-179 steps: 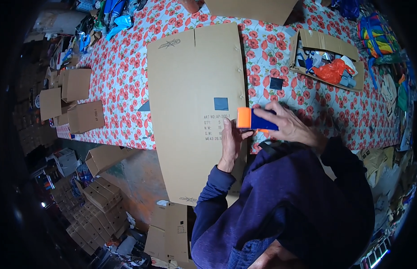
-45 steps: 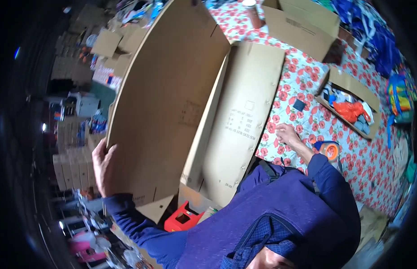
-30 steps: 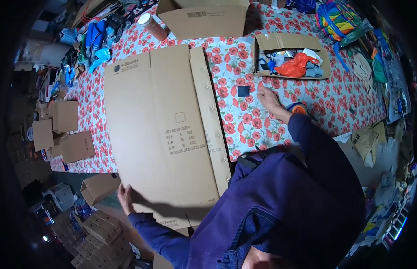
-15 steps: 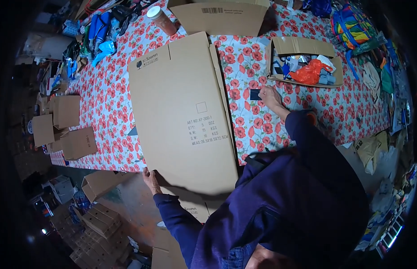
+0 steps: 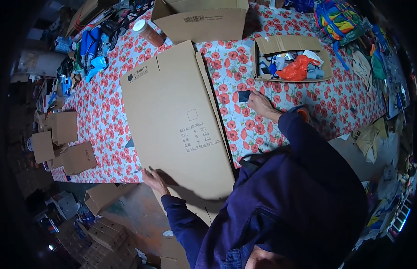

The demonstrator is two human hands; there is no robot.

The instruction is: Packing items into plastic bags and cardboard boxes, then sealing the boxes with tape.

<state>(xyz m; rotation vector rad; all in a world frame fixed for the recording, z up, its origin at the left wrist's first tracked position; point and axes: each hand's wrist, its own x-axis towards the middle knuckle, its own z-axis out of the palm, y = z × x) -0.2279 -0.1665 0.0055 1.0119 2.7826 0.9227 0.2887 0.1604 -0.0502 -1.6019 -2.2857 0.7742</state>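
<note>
A large flattened brown cardboard carton (image 5: pixel 172 116) lies lengthwise in front of me, its near end hanging past the table edge. My left hand (image 5: pixel 155 181) rests at the carton's left edge near that end, with its fingers stretched out. To the right, my right hand (image 5: pixel 261 105) is closed low over the tablecloth, fingertips at the edge of a small dark square (image 5: pixel 244 96). I cannot tell whether it pinches that square. A roll of orange tape (image 5: pixel 302 114) stands beside my right forearm.
Red poppies cover the tablecloth (image 5: pixel 105 134). An open carton (image 5: pixel 208 29) and a lidded jar (image 5: pixel 148 34) stand at the far side. A shallow box (image 5: pixel 291 80) holds a red plastic bag (image 5: pixel 297 68). Open cartons (image 5: pixel 78 157) sit at left; stacked cardboard (image 5: pixel 105 233) lies below.
The whole view has shifted slightly. My left hand has slid a little inward onto the carton's edge. My right hand stays by the dark square, and the carton appears still.
</note>
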